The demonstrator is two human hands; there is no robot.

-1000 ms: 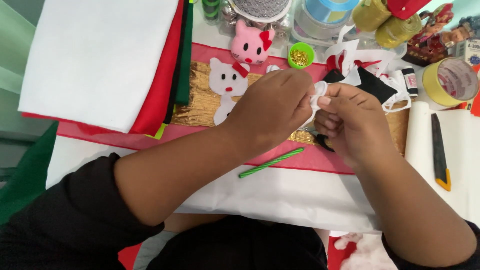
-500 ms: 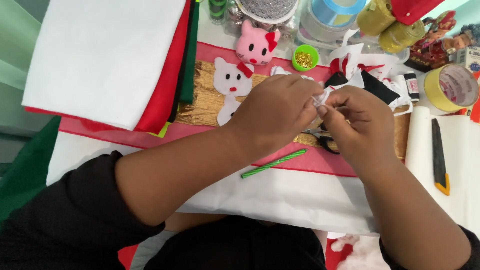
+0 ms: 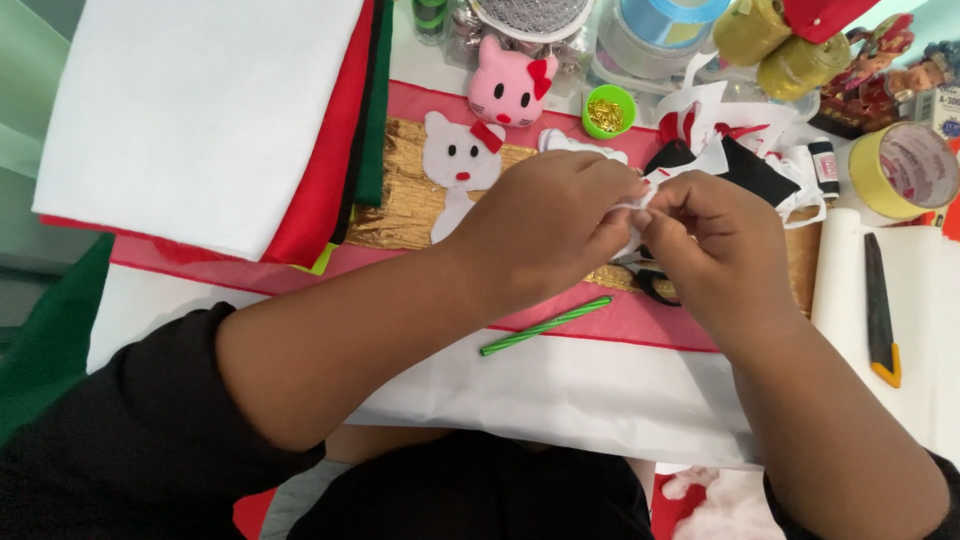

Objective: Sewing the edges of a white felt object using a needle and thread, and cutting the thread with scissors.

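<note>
- Craft/sewing work spot, prob. at home – table (image 3: 560, 395) packed w/ felt & trimmings.
- Stack of felt sheets (image 3: 200, 110), white on red & green, at far left.
- Pink cat plush head (image 3: 510, 90) + flat white felt cat (image 3: 455, 160) on gold fabric.
- Ribbon spools (image 3: 665, 25), yellow tape roll (image 3: 908, 170), small green cup of gold bits (image 3: 608, 110) along the far edge.
- Utility knife (image 3: 880, 305) at right, green stick (image 3: 545, 326) near the front.
</note>
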